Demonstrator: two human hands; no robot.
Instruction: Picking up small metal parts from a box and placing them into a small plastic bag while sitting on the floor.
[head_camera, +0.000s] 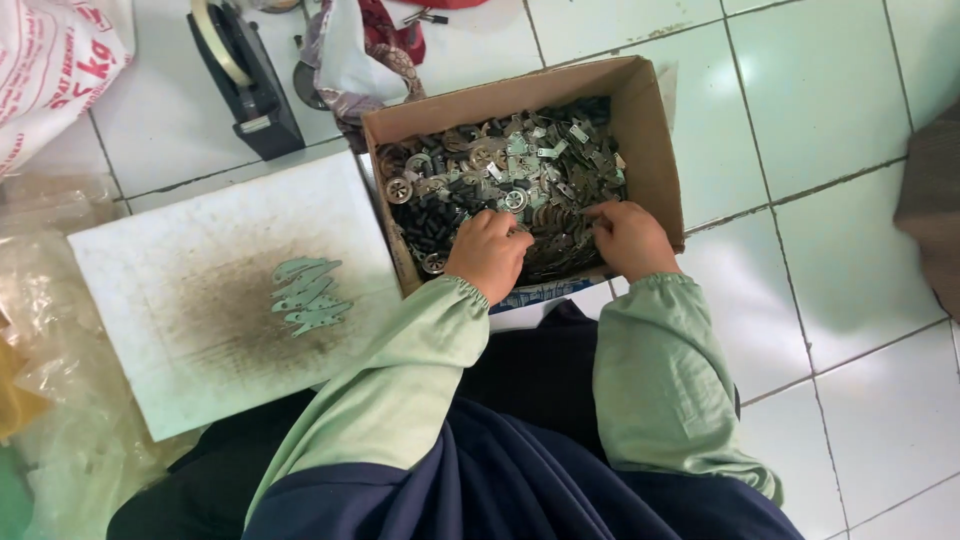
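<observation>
A cardboard box (648, 130) sits on the tiled floor in front of me, filled with several small metal plates, wheels and black pieces (510, 170). My left hand (487, 250) is inside the box at its near edge, fingers curled down into the parts. My right hand (625, 235) is also in the box, fingertips pinching among the flat metal plates. What either hand grips is hidden by the fingers. Both arms wear pale green sleeves.
A white board (180, 270) with a dark smudge lies left of the box, with a small stack of flat metal plates (308, 297) on it. A black tape dispenser (245, 75), cloth (355, 55) and plastic bags (50, 300) lie around.
</observation>
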